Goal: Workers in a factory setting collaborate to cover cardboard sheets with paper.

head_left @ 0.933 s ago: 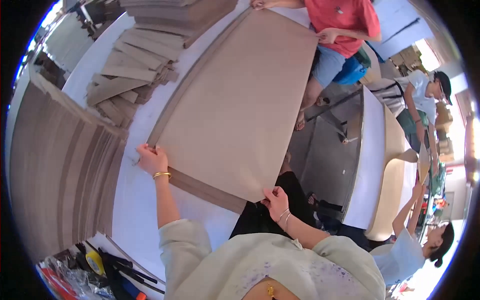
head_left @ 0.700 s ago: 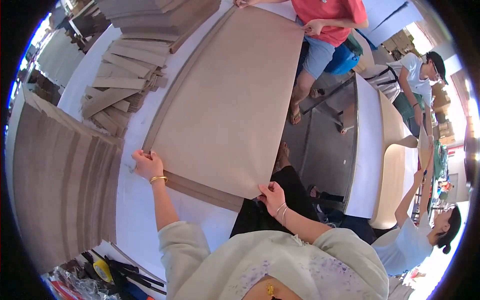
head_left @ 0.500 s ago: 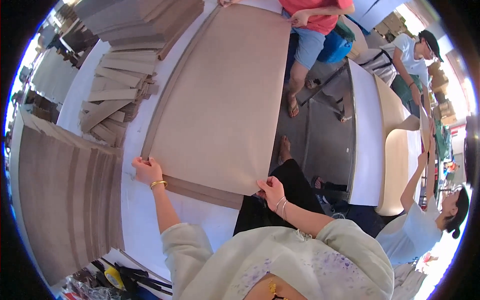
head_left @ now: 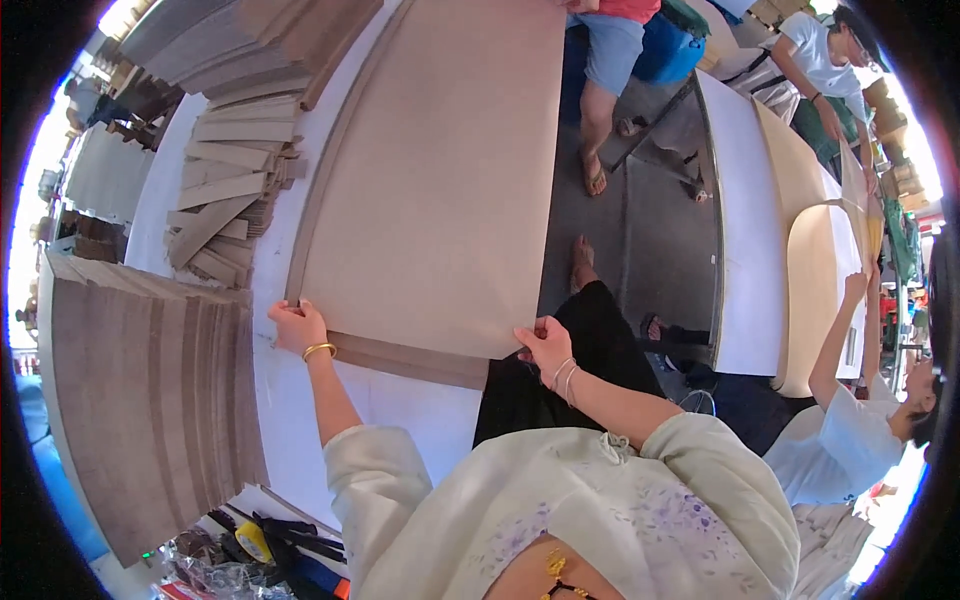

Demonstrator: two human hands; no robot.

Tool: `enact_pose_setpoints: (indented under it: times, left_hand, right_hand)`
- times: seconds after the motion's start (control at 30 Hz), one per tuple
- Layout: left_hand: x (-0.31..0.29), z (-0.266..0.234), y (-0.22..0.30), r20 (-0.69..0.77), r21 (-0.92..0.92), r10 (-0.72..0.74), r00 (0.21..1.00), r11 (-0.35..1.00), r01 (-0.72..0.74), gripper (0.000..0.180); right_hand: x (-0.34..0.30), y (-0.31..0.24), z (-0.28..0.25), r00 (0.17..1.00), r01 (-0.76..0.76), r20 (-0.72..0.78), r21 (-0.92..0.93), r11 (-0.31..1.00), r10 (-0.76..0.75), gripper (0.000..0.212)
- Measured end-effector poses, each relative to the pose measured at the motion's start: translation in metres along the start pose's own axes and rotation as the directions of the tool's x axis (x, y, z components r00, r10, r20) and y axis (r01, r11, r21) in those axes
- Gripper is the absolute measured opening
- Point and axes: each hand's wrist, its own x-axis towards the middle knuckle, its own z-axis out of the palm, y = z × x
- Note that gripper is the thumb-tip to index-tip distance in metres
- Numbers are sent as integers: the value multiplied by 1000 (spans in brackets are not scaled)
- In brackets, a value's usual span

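Note:
A large tan sheet (head_left: 430, 190), paper or thin board, lies over a brown board (head_left: 410, 362) that shows along its near and left edges. My left hand (head_left: 298, 328), a gold bangle at its wrist, pinches the near left corner with the fingertips. The near right corner is pinched between thumb and fingers of my right hand (head_left: 545, 348). That corner extends past the board over my dark-trousered leg. What exactly lies between the left fingertips is hard to see.
Loose brown strips (head_left: 225, 190) are heaped on the white table (head_left: 370, 410) at left, near tall brown board stacks (head_left: 150, 390). Across the sheet stands a person in blue shorts (head_left: 615, 50). At right, two co-workers handle a tan sheet at another white table (head_left: 745, 250).
The view has tilted, so the scene sits higher and the far person is more cut off. My hands keep the same corners. The co-workers' sheet at right has changed its curve.

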Motion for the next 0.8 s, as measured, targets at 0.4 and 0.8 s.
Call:
enact_pose_setpoints:
  times: [0.4, 0.8]
  left_hand:
    - [-2, 1, -12, -64, 7, 190, 980, 982, -190, 29]
    - [-2, 2, -10, -82, -135, 179, 980, 973, -189, 27]
  right_hand:
    - [-7, -15, -1, 998, -55, 21, -233, 971, 62, 32]
    - [12, -15, -63, 975, 87, -179, -238, 967, -132, 66]
